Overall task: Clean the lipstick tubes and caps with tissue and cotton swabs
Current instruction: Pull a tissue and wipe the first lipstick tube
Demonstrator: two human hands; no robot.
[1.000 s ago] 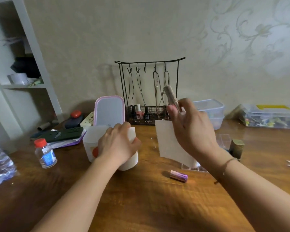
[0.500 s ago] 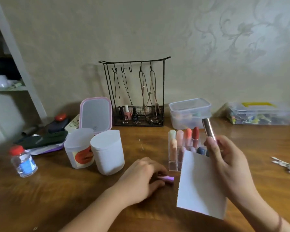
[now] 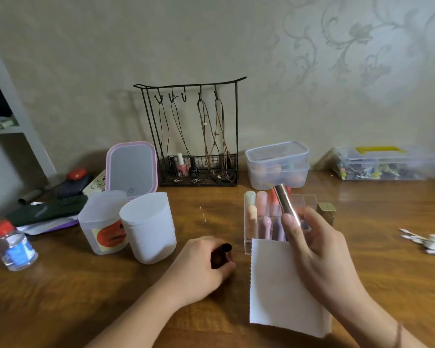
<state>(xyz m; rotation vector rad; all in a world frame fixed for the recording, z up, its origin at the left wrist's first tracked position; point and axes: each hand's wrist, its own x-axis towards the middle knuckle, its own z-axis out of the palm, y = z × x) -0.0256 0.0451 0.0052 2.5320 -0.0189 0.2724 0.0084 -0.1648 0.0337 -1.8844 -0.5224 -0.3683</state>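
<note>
My right hand [image 3: 319, 249] grips a shiny metallic lipstick tube [image 3: 285, 204], which points up and away, and it also holds a white tissue sheet [image 3: 281, 290] hanging below the fingers. My left hand [image 3: 199, 270] rests low on the wooden table [image 3: 60, 297] with its fingers curled round a small dark tube-like piece [image 3: 220, 254], its open end facing up. Behind my right hand stands a clear acrylic organizer [image 3: 255, 222] holding several pastel lipsticks. A pile of cotton swabs [image 3: 430, 243] lies at the right edge.
A white tissue canister [image 3: 148, 227] and its translucent lid [image 3: 103, 222] stand left of centre. A small bottle with a red cap [image 3: 11, 243] is at far left. A pink mirror [image 3: 132, 168], a wire jewellery rack [image 3: 196, 136], clear plastic boxes [image 3: 278, 163] and a gold cube [image 3: 326, 210] line the back.
My left hand left the canister, came down to the table and picked up the small piece that lay there. My right hand dropped lower with the tube and tissue.
</note>
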